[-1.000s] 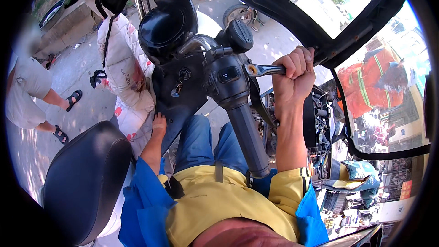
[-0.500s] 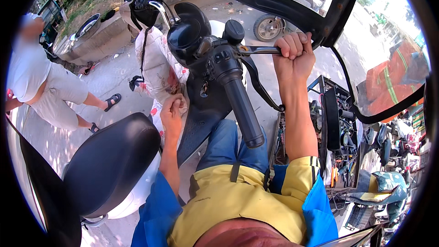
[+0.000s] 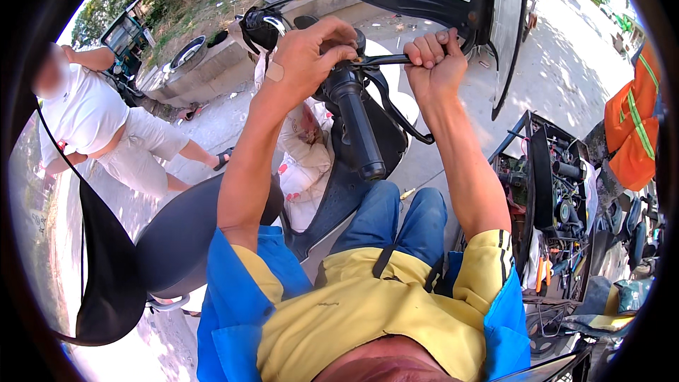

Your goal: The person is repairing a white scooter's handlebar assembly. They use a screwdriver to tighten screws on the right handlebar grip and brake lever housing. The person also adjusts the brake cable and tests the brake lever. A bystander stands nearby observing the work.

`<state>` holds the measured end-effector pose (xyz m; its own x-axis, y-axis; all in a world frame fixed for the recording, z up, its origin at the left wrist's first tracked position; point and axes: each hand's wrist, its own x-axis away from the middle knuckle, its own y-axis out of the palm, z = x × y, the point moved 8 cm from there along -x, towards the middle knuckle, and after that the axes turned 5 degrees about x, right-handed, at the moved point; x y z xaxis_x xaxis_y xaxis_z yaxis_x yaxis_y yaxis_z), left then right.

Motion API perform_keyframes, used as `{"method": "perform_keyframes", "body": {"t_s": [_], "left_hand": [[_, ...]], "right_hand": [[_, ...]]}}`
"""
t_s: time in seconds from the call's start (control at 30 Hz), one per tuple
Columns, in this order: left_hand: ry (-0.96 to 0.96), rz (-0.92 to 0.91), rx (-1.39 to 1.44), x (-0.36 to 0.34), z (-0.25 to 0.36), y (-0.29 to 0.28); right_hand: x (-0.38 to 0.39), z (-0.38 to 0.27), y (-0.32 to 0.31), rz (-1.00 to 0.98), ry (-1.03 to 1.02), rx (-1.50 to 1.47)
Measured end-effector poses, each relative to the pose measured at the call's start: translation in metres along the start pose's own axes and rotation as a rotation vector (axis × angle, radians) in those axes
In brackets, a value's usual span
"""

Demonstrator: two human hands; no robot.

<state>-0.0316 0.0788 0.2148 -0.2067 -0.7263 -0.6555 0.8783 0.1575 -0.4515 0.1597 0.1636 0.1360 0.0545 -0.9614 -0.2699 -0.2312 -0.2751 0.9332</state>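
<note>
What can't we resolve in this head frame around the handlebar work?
- Tip of the metal tool, head view: covered by the left hand.
- Tool handle end: enclosed in the right hand; tool type unclear.
- Switch housing above the black grip: hidden under the left hand.
- Contents of the black tool crate: too small and cluttered.
- Black seat: partly behind the left arm.

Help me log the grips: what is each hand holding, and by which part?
The right hand grips the slim metal tool handle at its outer end. The left hand clasps the black scooter handlebar at its top, above the grip.
</note>
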Motion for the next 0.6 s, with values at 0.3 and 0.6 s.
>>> {"method": "perform_keyframes", "body": {"t_s": [0.3,0.6], "left_hand": [[0.151,-0.240,-0.341,-0.011,0.027,0.012],[0.103,-0.317,-0.301,-0.011,0.014,0.016]], "right_hand": [[-0.002,0.000,-0.001,0.009,0.006,-0.022],[0.001,-0.003,0.002,-0.019,-0.005,0.058]]}}
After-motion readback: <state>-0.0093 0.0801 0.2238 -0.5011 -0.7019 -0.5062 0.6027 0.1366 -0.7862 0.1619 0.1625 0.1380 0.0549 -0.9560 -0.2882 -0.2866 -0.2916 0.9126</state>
